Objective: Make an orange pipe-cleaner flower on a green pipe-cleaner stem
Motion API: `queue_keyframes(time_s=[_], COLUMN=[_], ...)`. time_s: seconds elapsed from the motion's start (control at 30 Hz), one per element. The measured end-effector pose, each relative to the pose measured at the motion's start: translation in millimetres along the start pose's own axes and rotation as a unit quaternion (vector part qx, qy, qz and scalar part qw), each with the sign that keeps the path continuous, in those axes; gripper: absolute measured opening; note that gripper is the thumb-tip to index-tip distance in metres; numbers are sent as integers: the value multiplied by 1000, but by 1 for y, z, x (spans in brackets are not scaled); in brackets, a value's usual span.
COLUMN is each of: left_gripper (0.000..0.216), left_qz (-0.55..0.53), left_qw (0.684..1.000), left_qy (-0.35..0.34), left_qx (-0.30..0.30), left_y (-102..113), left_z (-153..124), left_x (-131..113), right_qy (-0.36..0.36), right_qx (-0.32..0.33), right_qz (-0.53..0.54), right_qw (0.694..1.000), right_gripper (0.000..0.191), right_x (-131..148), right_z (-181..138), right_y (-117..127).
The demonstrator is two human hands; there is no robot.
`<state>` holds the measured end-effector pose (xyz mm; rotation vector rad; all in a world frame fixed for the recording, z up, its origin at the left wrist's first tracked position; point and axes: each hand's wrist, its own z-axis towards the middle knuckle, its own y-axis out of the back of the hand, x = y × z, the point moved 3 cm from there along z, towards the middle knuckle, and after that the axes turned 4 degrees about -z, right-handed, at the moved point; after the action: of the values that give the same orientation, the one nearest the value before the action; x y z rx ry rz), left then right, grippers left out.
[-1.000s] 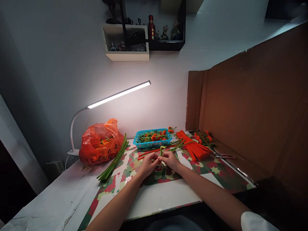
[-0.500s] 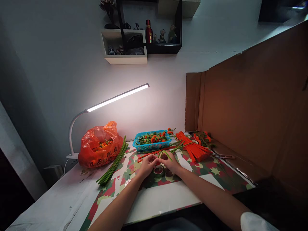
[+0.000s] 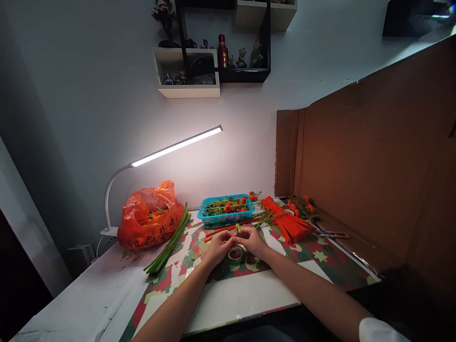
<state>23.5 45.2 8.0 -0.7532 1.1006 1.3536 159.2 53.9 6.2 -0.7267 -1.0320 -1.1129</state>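
My left hand (image 3: 220,246) and my right hand (image 3: 253,241) meet at the middle of the table, fingertips pinched together. Between them rises a thin light-green strip (image 3: 238,229), bent into a narrow loop; whether it is tape or a fuzzy stem I cannot tell. Just under the fingers lies a roll of green tape (image 3: 235,255), its upper edge partly covered. Green stems (image 3: 265,218) extend beyond my right hand, across a bundle of orange-red sticks (image 3: 290,223). Thin red sticks (image 3: 213,234) lie beyond my left hand.
A blue basket (image 3: 225,219) holds orange flowers. To its left are a bundle of green stems (image 3: 167,247), an orange plastic bag (image 3: 147,230) and a lit lamp (image 3: 178,146). Scissors (image 3: 335,234) and more orange flowers (image 3: 302,205) lie at right, beside a cardboard wall (image 3: 366,156).
The light-green strip, earlier spread in a wide bent shape above the fingers, is now drawn into a narrow loop. Both hands stay in nearly the same place; the view has shifted slightly.
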Motion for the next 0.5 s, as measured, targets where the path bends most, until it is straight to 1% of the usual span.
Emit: queue_keyframes(time_s=[0.1,0.3,0.5], left_gripper=[36,37,36], left_qz=[-2,-16,-37], left_qw=[1000,1000,999], left_qy=[1,1,12], left_qx=[5,-16,-30], left_y=[-1,1,4], left_z=[0,2,3], left_x=[2,0,3], right_qy=[-7,-5,-7], right_qx=[-3,-57,-77], right_qz=[-2,23,24], right_qw=[1000,998,997], right_gripper=[36,36,27], right_x=[0,4,-1], right_z=[1,-1,-3], right_y=[2,1,-1])
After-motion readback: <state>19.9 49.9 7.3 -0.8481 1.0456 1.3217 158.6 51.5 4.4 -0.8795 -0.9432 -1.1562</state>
